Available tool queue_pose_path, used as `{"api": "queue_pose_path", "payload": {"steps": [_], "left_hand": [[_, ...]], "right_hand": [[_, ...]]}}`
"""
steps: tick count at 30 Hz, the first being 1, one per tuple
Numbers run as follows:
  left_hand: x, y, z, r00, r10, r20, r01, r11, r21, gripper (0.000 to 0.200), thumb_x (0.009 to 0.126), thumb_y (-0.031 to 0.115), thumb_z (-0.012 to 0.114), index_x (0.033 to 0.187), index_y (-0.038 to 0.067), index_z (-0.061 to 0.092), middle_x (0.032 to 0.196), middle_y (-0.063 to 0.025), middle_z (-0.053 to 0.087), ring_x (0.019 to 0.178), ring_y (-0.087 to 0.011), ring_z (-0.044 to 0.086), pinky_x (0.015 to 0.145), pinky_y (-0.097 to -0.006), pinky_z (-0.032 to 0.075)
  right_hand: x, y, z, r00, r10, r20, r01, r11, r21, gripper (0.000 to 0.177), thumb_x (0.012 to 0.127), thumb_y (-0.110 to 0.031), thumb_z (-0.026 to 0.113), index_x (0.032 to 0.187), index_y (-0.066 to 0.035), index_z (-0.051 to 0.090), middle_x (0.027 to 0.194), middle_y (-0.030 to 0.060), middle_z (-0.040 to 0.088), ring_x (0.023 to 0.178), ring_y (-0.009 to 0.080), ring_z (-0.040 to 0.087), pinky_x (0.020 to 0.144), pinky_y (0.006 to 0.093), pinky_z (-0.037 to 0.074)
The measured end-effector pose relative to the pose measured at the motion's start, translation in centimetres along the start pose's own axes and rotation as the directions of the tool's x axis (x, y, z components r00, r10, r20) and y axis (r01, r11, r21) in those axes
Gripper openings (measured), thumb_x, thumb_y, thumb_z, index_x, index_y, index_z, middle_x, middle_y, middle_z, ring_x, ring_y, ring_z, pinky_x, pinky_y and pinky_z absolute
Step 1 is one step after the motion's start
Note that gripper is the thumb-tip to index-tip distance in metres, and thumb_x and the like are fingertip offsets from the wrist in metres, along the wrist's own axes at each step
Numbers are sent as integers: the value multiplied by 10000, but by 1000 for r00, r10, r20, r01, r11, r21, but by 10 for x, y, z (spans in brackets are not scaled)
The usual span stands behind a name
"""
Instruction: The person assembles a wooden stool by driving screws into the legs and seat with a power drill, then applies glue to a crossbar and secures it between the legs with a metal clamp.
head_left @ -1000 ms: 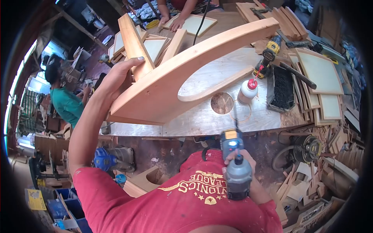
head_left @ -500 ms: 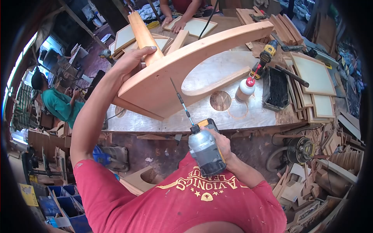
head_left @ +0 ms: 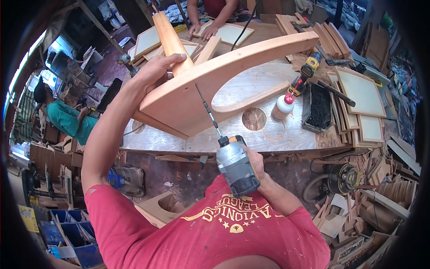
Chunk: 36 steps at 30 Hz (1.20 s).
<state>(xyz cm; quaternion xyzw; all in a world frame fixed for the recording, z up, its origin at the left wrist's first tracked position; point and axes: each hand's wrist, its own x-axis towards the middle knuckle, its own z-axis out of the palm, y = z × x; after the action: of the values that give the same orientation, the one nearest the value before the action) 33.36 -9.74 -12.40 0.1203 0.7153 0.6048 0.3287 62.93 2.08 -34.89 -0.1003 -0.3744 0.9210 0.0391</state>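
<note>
My left hand [head_left: 157, 71] is wrapped round the far edge of a wooden frame, its thumb on a straight wooden rail [head_left: 172, 44]. That rail meets a broad curved board [head_left: 264, 53], which is tilted up from the worktable. In my right hand [head_left: 256, 162] is a cordless drill [head_left: 235, 163] with a silver body and black-and-yellow casing. Its long thin bit [head_left: 207, 107] points away from me, the tip right at the face of the curved board near its left end.
On the worktable [head_left: 210, 143] are a glue bottle [head_left: 283, 107], a second cordless drill [head_left: 308, 69], a black tray of screws [head_left: 317, 105] and stacked framed panels [head_left: 360, 92]. Across the table, a person's hands [head_left: 208, 32] rest on a panel. Another person [head_left: 67, 116] is at left.
The drill has moved slightly forward, its bit tip higher against the curved board. My left hand keeps its hold on the frame. The whole view has shifted a little.
</note>
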Motion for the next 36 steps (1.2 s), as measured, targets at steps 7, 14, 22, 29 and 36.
{"api": "queue_pose_path", "payload": {"steps": [7,14,22,29,36], "left_hand": [[1,-1,-2,1000,1,-10,0,997,81,550,910,268,676,1269,-111,502,1072,-214,640,855,-254,707,711,-368,597],[0,3,-1,1000,-6,-17,8,992,129,558,910,280,672,1260,-121,505,1059,-219,644,861,-257,707,714,-366,595],[-1,1,1,999,18,-33,-14,993,116,590,889,295,698,1248,-136,514,1060,-210,644,829,-217,697,636,-324,587],[-22,14,13,979,135,-152,-22,814,580,697,862,453,701,1306,-63,552,1134,-195,661,981,-279,685,828,-392,552],[-42,-16,18,716,690,-108,-421,550,721,601,835,378,757,1232,-50,611,1175,-225,654,1023,-326,688,879,-393,546]], "right_hand": [[8,-6,9,974,-212,76,225,938,-264,619,717,-251,825,1207,52,598,1091,192,683,859,311,722,702,386,601],[4,-30,21,722,-536,438,667,370,-647,491,728,-241,801,1122,6,644,1067,177,684,852,322,717,705,386,596],[-6,-41,33,845,-412,340,532,589,-609,461,718,-237,802,1105,-27,666,1075,161,690,883,317,713,740,395,593],[-7,-52,37,656,-553,514,721,257,-644,481,715,-260,813,1115,-34,669,1078,156,693,897,317,711,758,394,594],[-5,-56,32,691,-508,515,698,283,-658,617,676,-263,840,1179,18,620,1130,187,666,885,313,711,737,390,595]]}}
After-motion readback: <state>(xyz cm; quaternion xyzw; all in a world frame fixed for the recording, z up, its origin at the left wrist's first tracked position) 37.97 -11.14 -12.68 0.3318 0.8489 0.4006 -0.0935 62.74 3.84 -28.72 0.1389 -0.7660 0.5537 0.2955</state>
